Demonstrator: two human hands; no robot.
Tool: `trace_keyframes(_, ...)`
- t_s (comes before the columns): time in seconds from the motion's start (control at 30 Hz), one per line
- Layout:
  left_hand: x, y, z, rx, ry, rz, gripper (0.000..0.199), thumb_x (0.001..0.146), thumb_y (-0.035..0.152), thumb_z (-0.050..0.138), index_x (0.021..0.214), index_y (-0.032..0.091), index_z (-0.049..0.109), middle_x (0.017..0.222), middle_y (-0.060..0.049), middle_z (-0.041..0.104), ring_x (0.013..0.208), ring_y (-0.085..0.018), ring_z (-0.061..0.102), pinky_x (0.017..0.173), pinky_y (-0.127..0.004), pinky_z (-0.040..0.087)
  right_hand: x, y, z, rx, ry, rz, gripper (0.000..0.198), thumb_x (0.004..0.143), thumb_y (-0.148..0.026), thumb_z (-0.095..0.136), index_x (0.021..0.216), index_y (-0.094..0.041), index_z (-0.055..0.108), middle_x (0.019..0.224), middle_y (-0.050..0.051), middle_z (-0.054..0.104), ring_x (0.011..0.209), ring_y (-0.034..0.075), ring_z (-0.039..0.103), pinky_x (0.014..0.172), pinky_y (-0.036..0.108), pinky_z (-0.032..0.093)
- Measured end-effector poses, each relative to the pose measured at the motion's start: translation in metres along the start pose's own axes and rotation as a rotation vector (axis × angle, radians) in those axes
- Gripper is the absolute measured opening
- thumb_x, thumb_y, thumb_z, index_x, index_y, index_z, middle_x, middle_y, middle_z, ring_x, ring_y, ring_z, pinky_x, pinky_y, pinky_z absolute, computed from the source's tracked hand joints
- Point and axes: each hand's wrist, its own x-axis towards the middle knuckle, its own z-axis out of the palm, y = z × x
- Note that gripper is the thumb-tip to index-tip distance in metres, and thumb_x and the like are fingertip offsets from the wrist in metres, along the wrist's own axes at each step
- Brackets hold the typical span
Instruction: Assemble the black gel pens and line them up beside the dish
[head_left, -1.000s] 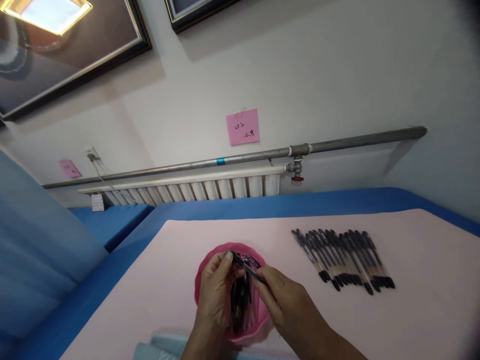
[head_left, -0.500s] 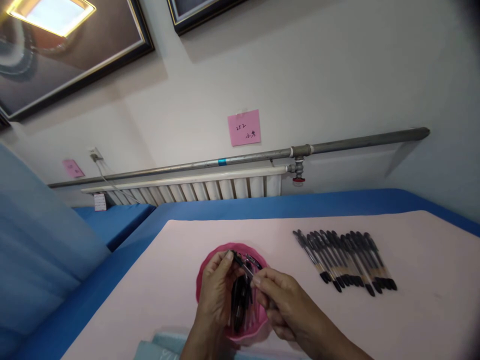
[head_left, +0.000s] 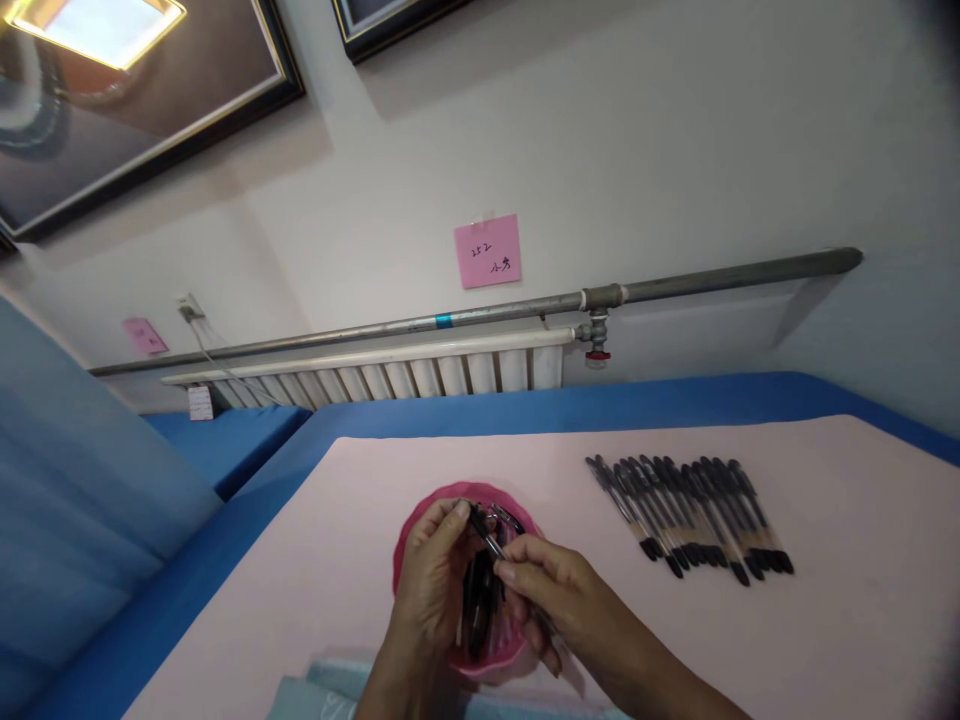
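Observation:
Over a pink scalloped basket [head_left: 420,507], my two hands hold one pen [head_left: 487,537] between them. My left hand [head_left: 435,565] pinches its black upper end. Thumb and fingers of my right hand [head_left: 551,590] close on the clear barrel lower down, and part of the pen runs hidden beneath them. Several black pen parts [head_left: 478,605] and clear tubes lie inside the basket below the hands. To the right, a row of pens [head_left: 690,515] with black caps and clear barrels lies side by side, slanted, on the pink cloth.
The pink cloth [head_left: 315,560] covers a blue table [head_left: 555,405]. Folded light-blue fabric [head_left: 322,690] lies at the front edge. Behind are a white radiator [head_left: 420,378], a metal pipe [head_left: 510,306] and a pink note [head_left: 487,252] on the wall. A blue curtain [head_left: 82,520] hangs at left.
My right hand has shifted slightly down and left along the pen, its lower fingers now more extended. My left hand keeps its pinch. The row of pens is unchanged.

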Motion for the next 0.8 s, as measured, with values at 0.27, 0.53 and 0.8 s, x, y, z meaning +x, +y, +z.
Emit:
trace_keyframes(0.27, 0.014, 0.016, -0.024, 0.383, 0.120, 0.092, 0.027, 0.069, 0.039, 0.067, 0.072, 0.014, 0.057, 0.061, 0.002, 0.059, 0.054, -0.008, 0.053, 0.055, -0.022, 0.042, 0.009, -0.006, -0.026, 0.183, 0.254, -0.110, 0.023, 0.064, -0.037, 0.072, 0.068, -0.016, 0.063, 0.051, -0.006, 0.047, 0.045, 0.006, 0.037, 0.042, 0.020, 0.028)
trace_keyframes(0.53, 0.018, 0.019, -0.040, 0.873, 0.144, 0.144, 0.029, 0.075, 0.042, 0.055, 0.060, 0.018, 0.049, 0.052, 0.005, 0.048, 0.049, -0.009, 0.043, 0.051, -0.022, 0.034, 0.021, 0.007, -0.046, 0.327, 0.390, 0.005, 0.029, 0.064, -0.031, 0.068, 0.058, -0.019, 0.042, 0.047, -0.009, 0.040, 0.037, 0.002, 0.028, 0.035, 0.016, 0.018)
trace_keyframes(0.8, 0.010, -0.008, -0.021, 1.565, -0.018, 0.183, 0.016, 0.078, 0.031, 0.051, 0.076, 0.019, 0.061, 0.081, -0.005, 0.065, 0.074, -0.017, 0.057, 0.064, -0.028, 0.036, 0.023, 0.010, -0.043, 0.271, 0.372, -0.006, 0.024, 0.067, -0.030, 0.061, 0.058, -0.020, 0.042, 0.044, -0.010, 0.041, 0.034, 0.002, 0.030, 0.033, 0.015, 0.018)
